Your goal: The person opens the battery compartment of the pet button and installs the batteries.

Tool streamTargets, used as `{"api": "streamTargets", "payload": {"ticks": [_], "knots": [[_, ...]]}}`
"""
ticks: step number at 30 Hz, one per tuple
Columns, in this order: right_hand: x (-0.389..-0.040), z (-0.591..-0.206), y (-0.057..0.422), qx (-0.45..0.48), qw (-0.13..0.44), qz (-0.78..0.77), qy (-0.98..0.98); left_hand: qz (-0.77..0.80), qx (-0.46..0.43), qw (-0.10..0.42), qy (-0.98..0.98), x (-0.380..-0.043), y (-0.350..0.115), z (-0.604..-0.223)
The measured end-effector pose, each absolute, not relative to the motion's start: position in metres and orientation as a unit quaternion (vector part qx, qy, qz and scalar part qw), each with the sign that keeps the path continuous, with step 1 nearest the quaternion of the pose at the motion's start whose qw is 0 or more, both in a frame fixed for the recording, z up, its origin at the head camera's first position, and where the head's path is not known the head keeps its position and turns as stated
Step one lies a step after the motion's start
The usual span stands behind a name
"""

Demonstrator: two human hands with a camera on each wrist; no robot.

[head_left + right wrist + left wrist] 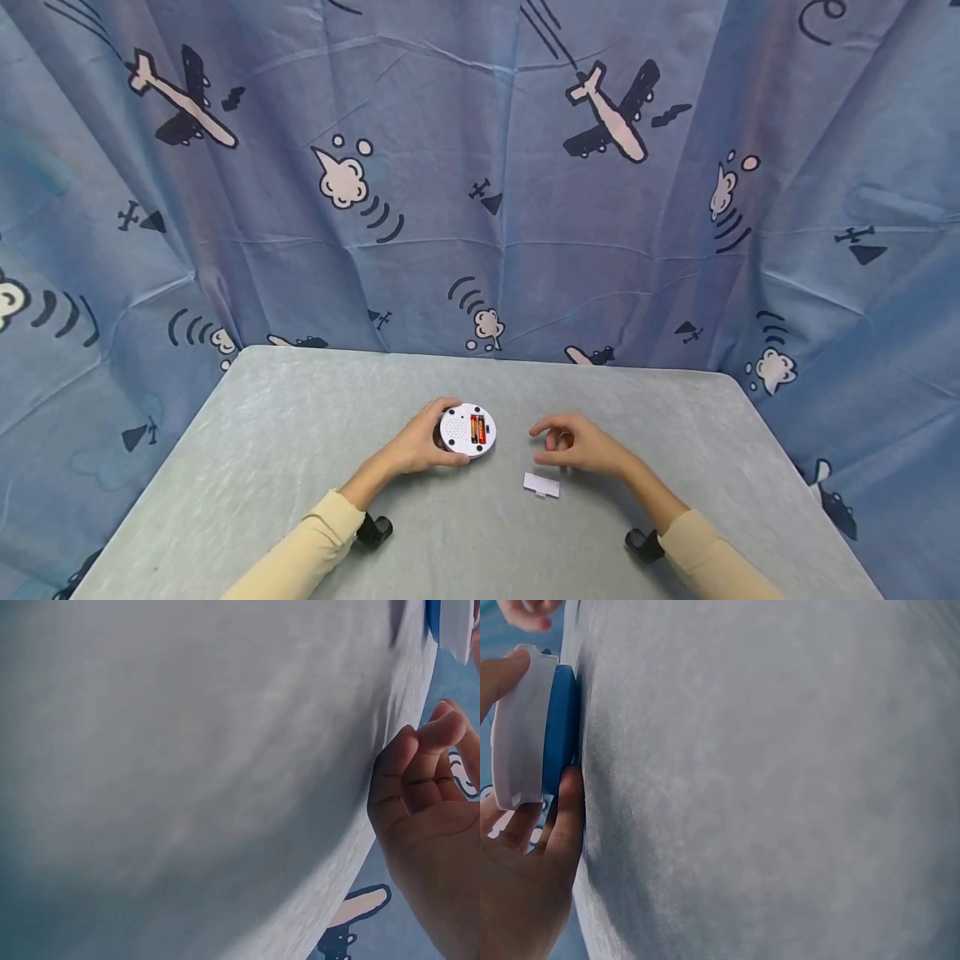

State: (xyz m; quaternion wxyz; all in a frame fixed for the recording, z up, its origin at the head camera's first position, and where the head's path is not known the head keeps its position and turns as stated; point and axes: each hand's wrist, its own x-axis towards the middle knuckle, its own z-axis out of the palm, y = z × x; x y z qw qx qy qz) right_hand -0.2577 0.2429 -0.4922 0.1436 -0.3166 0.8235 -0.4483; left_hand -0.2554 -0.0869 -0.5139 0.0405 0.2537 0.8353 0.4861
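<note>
A round white device lies face down in my left hand, gripped at its edge between thumb and fingers. Two red-and-black batteries sit in its uncovered compartment, beside a patch of small holes. From the left wrist view, a blue part shows on the device's underside, close over the table. My right hand hovers to the right of the device, fingers loosely bent and nothing held. Just below it, a small white battery cover with a tab lies on the table.
A pale grey cloth covers the table. Behind it hangs a blue curtain printed with planes and clouds. Black wrist-camera mounts are strapped at both wrists, near the cream sleeves.
</note>
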Motion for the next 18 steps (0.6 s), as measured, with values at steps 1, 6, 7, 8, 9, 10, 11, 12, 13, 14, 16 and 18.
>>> {"api": "streamTargets", "payload": {"ticks": [1, 6, 7, 8, 9, 10, 11, 12, 13, 14, 16, 18], "knots": [[-0.255, -0.492, 0.245, -0.318, 0.145, -0.445, 0.825, 0.487, 0.254, 0.040, 0.835, -0.255, -0.087, -0.514], [-0.243, -0.492, 0.253, -0.317, 0.141, -0.437, 0.830, 0.488, 0.253, 0.039, 0.834, -0.255, -0.087, -0.514], [-0.241, -0.492, 0.255, -0.319, 0.138, -0.437, 0.830, 0.488, 0.254, 0.039, 0.834, -0.255, -0.087, -0.514], [-0.239, -0.492, 0.256, -0.320, 0.137, -0.437, 0.829, 0.487, 0.254, 0.038, 0.835, -0.255, -0.087, -0.514], [-0.236, -0.492, 0.257, -0.319, 0.138, -0.438, 0.829, 0.487, 0.255, 0.037, 0.835, -0.255, -0.087, -0.514], [-0.233, -0.492, 0.258, -0.318, 0.139, -0.439, 0.829, 0.487, 0.255, 0.037, 0.835, -0.255, -0.087, -0.514], [-0.230, -0.492, 0.258, -0.320, 0.138, -0.437, 0.829, 0.486, 0.256, 0.037, 0.835, -0.255, -0.087, -0.514], [-0.228, -0.492, 0.259, -0.320, 0.140, -0.435, 0.830, 0.485, 0.256, 0.036, 0.836, -0.255, -0.087, -0.514], [-0.225, -0.492, 0.260, -0.319, 0.142, -0.435, 0.830, 0.484, 0.256, 0.036, 0.836, -0.255, -0.087, -0.514], [-0.222, -0.491, 0.260, -0.318, 0.142, -0.432, 0.832, 0.483, 0.256, 0.037, 0.837, -0.254, -0.087, -0.514], [-0.217, -0.492, 0.261, -0.322, 0.138, -0.421, 0.837, 0.480, 0.256, 0.037, 0.838, -0.254, -0.087, -0.514], [-0.214, -0.493, 0.261, -0.324, 0.133, -0.408, 0.843, 0.478, 0.255, 0.036, 0.840, -0.254, -0.087, -0.514]]}}
